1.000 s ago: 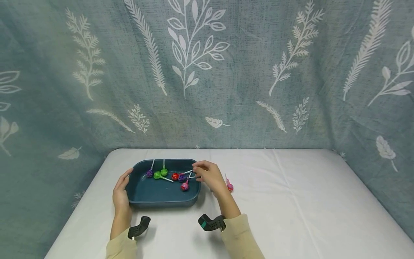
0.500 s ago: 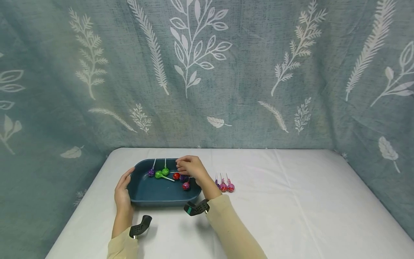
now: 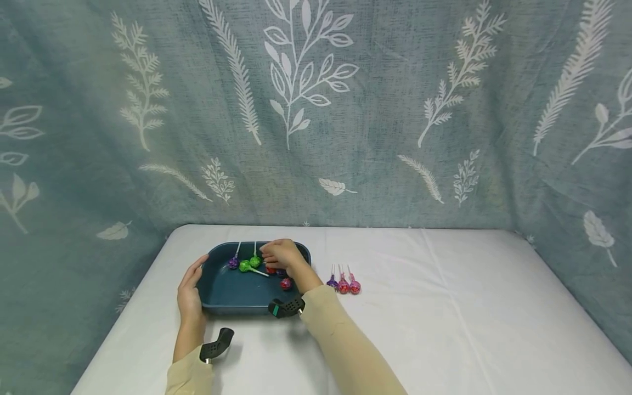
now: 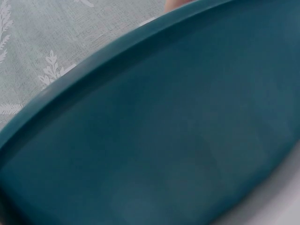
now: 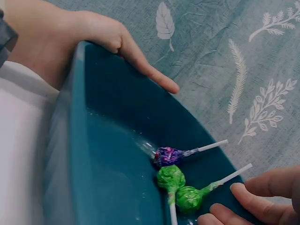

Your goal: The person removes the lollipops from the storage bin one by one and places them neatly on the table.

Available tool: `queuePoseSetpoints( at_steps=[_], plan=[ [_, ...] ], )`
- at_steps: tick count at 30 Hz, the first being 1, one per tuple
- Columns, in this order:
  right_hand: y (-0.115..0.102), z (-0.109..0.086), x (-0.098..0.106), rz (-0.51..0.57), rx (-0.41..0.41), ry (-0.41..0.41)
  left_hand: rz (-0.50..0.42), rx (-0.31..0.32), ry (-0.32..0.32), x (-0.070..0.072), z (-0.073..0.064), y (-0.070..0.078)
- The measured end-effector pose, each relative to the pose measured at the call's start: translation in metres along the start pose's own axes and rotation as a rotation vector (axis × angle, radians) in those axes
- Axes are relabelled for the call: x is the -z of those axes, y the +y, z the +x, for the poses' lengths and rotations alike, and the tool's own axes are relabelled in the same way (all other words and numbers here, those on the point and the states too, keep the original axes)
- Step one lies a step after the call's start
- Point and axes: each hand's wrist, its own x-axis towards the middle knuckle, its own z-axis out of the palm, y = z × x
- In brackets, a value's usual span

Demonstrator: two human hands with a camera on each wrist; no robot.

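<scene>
While the left hand braces the left of the tray, fingers straight, the right hand — fingers loose, nothing held — is beside the far green lollipop inside. Pinch its stick (other green lollipop sits close).

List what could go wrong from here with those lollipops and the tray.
The two green lollipops seem to touch, so the right hand might nudge one while picking up the other.

The right sleeve passes close to the three lollipops beside the tray and could brush them out of their row.

If the left hand came off the tray's side, a bump might shift the tray.
</scene>
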Motion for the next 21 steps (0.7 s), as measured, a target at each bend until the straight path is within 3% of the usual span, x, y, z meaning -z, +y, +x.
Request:
queuePoseSetpoints(
  at_steps=[10,21],
  plan=[
    [0.009,0.001,-0.007,0.002,0.007,-0.008,0.005,0.002,0.003,-0.001,0.001,-0.001],
    [0.010,-0.002,-0.022,-0.245,0.130,0.046,0.017,-0.008,0.016,0.000,0.000,-0.001]
  ],
)
